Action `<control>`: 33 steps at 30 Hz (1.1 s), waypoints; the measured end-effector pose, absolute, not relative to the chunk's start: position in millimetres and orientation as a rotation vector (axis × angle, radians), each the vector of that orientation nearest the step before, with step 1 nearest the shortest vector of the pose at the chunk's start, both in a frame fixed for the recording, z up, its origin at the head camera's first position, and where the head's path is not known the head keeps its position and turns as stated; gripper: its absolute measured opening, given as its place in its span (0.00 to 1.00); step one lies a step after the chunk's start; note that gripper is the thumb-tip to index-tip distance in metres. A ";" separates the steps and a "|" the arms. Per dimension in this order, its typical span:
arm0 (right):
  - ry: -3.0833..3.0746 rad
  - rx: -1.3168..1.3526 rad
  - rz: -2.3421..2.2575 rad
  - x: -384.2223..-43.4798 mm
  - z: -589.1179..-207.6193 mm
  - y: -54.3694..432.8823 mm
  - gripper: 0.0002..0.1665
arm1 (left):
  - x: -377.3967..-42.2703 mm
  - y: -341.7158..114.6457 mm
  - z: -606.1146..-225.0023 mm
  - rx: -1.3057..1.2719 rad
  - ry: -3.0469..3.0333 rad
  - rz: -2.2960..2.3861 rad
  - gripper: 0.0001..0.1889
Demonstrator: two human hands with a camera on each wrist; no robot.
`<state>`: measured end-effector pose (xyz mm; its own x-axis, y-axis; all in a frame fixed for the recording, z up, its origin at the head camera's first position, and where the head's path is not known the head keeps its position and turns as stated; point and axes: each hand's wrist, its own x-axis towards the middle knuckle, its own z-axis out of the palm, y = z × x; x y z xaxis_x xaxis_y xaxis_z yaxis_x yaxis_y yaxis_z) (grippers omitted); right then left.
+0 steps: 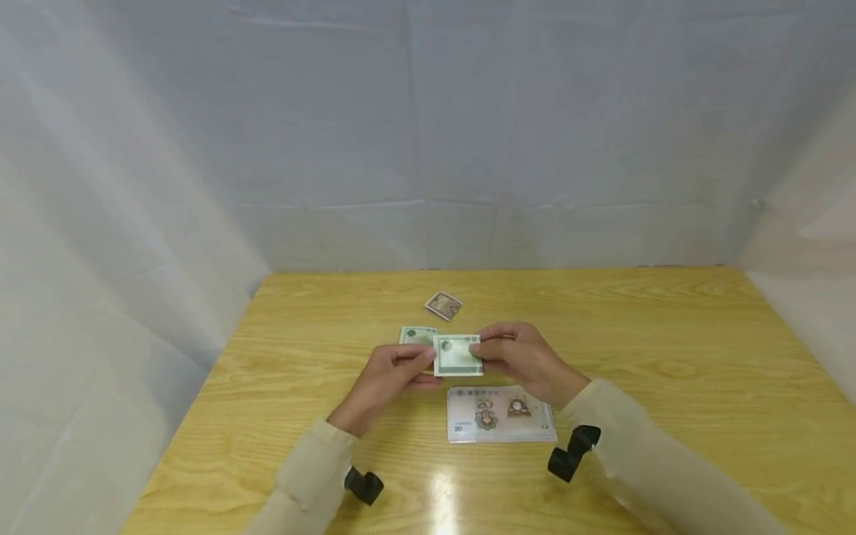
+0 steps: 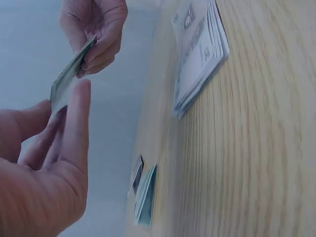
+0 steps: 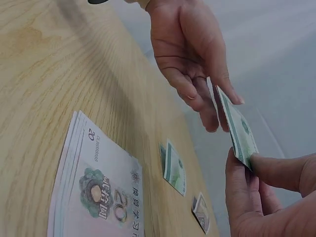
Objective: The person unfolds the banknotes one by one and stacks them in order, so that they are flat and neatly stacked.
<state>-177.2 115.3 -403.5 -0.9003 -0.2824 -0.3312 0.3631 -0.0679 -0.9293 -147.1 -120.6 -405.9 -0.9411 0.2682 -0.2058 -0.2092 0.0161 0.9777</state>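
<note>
Above the table, both hands hold a folded green banknote [image 1: 458, 356] between them. My left hand [image 1: 394, 375] has its thumb and fingers at the note's left edge. At the opposite edge, my right hand [image 1: 524, 360] pinches it, thumb on the face and fingers behind. The right wrist view shows the folded layers of this green note [image 3: 238, 127] side on. A second folded green note [image 3: 175, 170] stands on the wood beyond the hands, partly covered by the held one in the head view. Below the hands lies a stack of 20 notes [image 1: 501, 414], printed side up.
A small folded brown note [image 1: 443, 305] lies farther back on the wooden table [image 1: 321, 312]. White sheeting [image 1: 414, 134] hangs behind the table and along both sides. Each sleeve has a black wrist mount [image 1: 364, 486] near the cuff.
</note>
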 end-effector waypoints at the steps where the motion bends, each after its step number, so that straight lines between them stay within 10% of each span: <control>1: 1.792 0.081 -2.015 -175.6 -403.1 116.5 0.18 | -146.2 -119.7 -405.6 0.070 1.921 2.004 0.19; 33: 2.049 -0.170 -1.748 -137.1 -402.9 135.0 0.33 | -138.1 -75.5 -411.6 0.112 1.868 2.007 0.23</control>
<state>-137.1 135.0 -402.9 -0.8958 -0.3686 -0.2482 0.1869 0.1941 -0.9630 -138.1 -75.5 -411.6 -0.9187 0.3368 -0.2060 -0.2297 -0.0316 0.9727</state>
